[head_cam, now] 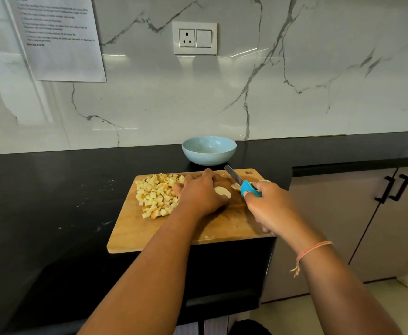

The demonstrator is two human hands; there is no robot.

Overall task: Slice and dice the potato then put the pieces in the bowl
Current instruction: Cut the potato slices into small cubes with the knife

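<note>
A wooden cutting board (164, 235) lies on the black counter. A heap of diced potato (155, 194) covers its left part. My left hand (199, 192) lies palm down in the board's middle, over pale potato slices (222, 191) that peek out at its right side. My right hand (270, 206) grips a knife (237, 178) by its blue handle, blade pointing up and left above the board. Another pale potato piece (265, 181) shows just behind that hand. The light blue bowl (209, 151) stands behind the board and looks empty.
The black counter (53, 201) carries a few pale specks left of the board. A marble wall with a socket (195, 38) and a taped paper sheet (57, 37) rises behind. Cabinet doors with black handles (393, 188) are on the right, past the counter's edge.
</note>
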